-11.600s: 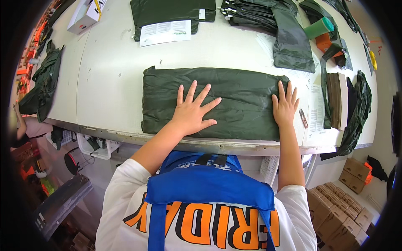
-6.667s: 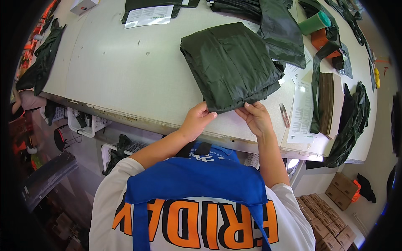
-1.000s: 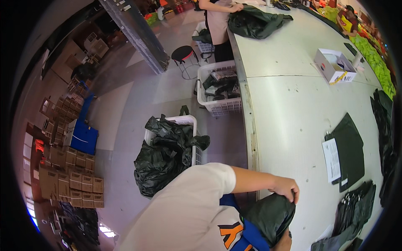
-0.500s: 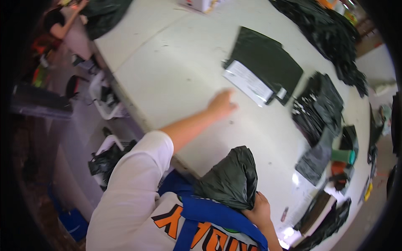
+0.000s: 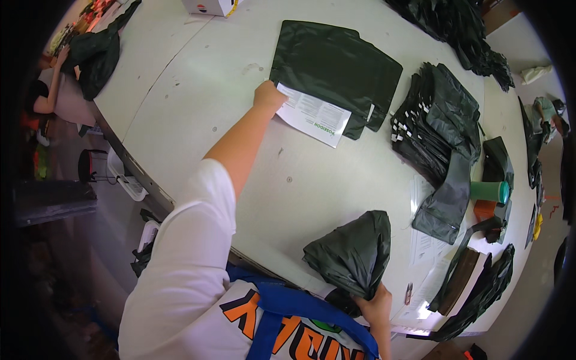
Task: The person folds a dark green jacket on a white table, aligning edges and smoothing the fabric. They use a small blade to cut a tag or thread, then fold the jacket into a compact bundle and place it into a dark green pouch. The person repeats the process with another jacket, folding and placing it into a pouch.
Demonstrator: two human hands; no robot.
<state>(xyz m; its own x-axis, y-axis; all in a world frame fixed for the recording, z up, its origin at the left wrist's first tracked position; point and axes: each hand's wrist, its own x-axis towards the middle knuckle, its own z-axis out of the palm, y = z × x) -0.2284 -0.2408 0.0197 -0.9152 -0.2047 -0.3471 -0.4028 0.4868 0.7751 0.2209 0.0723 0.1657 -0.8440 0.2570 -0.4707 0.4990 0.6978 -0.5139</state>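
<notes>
My left hand reaches across the table, fingers closed at the left corner of a white printed sheet. That sheet lies along the near edge of a flat, folded dark green fabric piece, and whether the fingers also pinch the fabric I cannot tell. Close to my body, my right hand is wrapped round the lower end of a bunched dark green fabric piece, which rises in a cone over the table's near edge. Its fingers are partly hidden.
A stack of dark folded fabric pieces with white tags lies on the right, near a green cylinder. A small cutter-like tool rests nearer me. At far left, another person's arm touches dark fabric.
My left hand has moved forward and left, from bare tabletop to the printed sheet's corner. My view has shifted, and the bunched fabric in my right hand sits slightly farther right.
</notes>
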